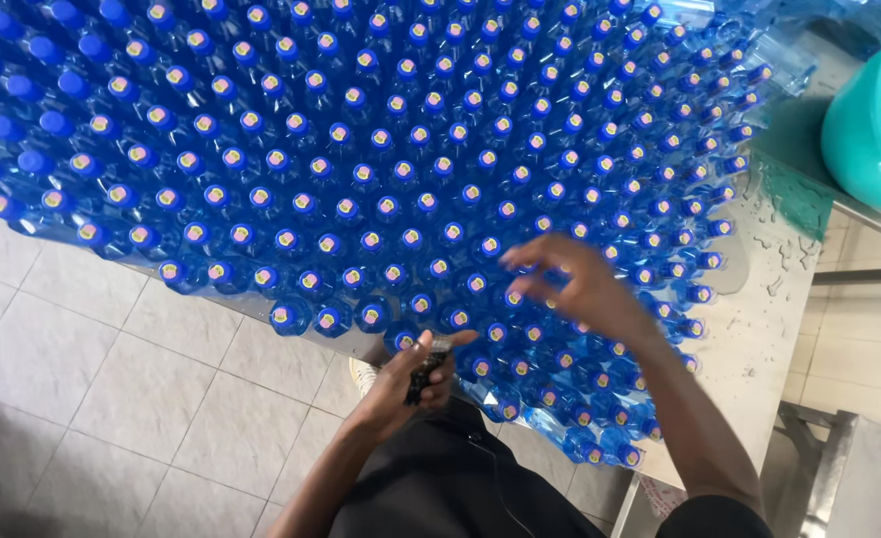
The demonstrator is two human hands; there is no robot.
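Blue-capped bottles (361,179) lie under the spread-fingered right hand (575,289); left hand (415,374) clamps a small dark object (426,371).

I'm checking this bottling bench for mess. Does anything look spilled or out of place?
Yes: water drops and small puddles lie on the metal table right of the blue-capped bottles, near the teal tub. Far-left caps lack the pale spot the others carry. The right hand is motion-blurred; the left hand holds a small dark object.

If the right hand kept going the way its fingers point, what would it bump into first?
The right hand points left, low over the blue-capped bottles. Its fingertips would likely meet a cap just ahead, though its height above them is hard to judge.
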